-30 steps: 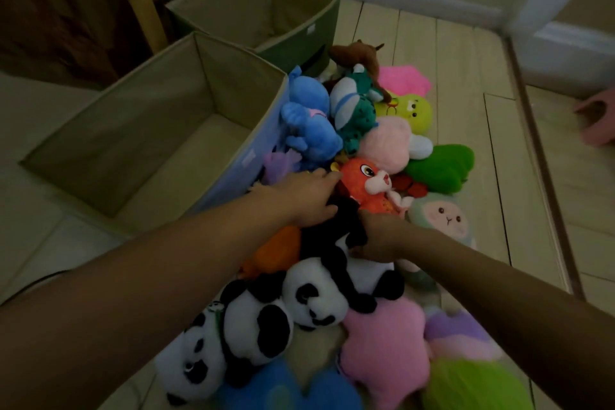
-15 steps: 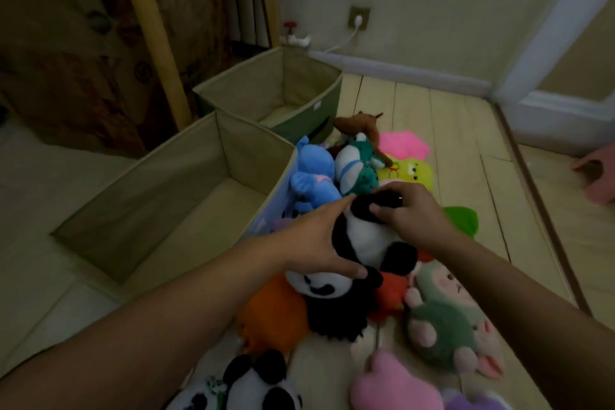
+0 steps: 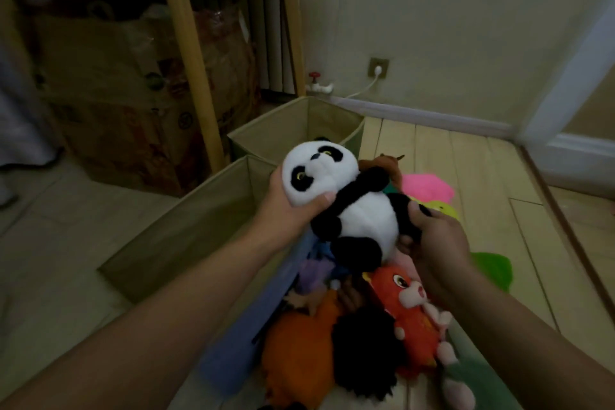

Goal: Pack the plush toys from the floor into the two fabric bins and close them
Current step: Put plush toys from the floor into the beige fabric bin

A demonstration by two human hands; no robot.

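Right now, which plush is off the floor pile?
The panda plush: left hand grips its head, right hand its leg, above the near bin. The orange-red fox plush lies below.

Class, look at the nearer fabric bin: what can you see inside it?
The nearer fabric bin shows only bare beige lining on its far walls; no toy is visible. Its floor and near corner are hidden by the left hand and forearm.
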